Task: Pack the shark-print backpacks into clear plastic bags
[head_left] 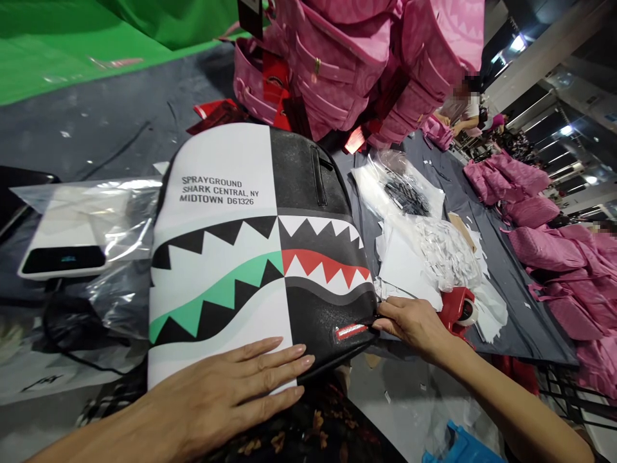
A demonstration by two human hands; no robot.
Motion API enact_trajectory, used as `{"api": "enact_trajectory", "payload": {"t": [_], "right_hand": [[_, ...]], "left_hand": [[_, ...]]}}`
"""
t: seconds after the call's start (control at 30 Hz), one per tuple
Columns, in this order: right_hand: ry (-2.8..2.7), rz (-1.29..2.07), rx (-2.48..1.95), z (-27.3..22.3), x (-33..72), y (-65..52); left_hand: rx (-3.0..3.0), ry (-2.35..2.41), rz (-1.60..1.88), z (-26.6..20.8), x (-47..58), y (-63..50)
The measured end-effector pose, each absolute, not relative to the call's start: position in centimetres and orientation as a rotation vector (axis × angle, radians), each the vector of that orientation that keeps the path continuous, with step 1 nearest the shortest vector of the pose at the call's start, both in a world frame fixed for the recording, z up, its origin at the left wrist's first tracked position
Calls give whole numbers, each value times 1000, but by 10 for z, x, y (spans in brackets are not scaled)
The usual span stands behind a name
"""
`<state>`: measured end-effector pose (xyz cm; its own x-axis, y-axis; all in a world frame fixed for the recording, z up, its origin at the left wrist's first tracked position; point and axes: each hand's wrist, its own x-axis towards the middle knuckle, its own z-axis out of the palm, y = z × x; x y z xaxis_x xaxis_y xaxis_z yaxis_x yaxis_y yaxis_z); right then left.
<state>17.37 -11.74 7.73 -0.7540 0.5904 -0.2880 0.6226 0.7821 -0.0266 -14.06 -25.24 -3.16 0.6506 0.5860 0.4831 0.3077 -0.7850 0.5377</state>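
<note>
A black-and-white backpack (260, 238) with a shark-mouth print in green and red leans in front of me at the table's edge. Its upper left panel carries printed lettering, and a small red label (351, 331) sits at its lower right. My left hand (241, 386) lies flat across the lower front, fingers stretched out. At the lower right side, my right hand (407, 321) is closed in a pinch on the backpack's edge; whether a zipper pull is between the fingers is hidden.
Several pink backpacks (332, 64) with red tags stand behind. To the right lie white papers and plastic bags (409, 251) and a red tape dispenser (457, 308). A white device (62, 238) under clear plastic is at left. People (465, 106) work farther back.
</note>
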Motion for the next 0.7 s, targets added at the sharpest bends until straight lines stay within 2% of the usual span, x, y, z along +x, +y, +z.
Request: {"api": "enact_trajectory", "payload": {"t": [0.27,0.7], "right_hand": [[2730,-92,880,81,173,-114],[2789,-68,827,80,170,-112]], "left_hand": [[2620,608,796,-23,-150,-240],[2552,707,873,-28,-144,-250]]}}
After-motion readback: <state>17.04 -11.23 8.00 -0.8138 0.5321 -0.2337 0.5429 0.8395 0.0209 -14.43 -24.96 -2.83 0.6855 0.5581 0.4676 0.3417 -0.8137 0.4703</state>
